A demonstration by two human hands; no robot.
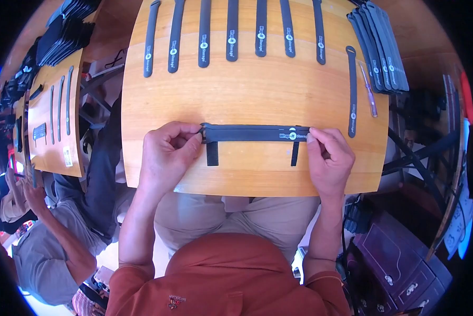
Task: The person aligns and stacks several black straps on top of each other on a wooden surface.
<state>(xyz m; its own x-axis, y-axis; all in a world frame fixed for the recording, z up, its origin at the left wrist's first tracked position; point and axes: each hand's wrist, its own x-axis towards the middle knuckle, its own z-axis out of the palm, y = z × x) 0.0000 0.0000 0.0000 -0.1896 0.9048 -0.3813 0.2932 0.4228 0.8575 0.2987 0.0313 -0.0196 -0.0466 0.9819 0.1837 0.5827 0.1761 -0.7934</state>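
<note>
A stack of black straps (247, 133) lies crosswise near the front of the wooden table, its white print towards the right end. Under it, two short black strips (212, 154) stick out towards me, one near each end. My left hand (176, 150) pinches the strap's left end, thumb against the fingers, where a ring or slot shows. At the other end, my right hand (329, 155) grips the tip between thumb and curled fingers. The strap is held straight between both hands.
Several black straps (232, 31) lie in a row along the table's (247, 95) far side. To the right are a single strap (352, 95), a purple-handled screwdriver-like tool (372, 102) and a pile of straps (381, 50). Another person (52, 242) sits left by a second table (52, 152).
</note>
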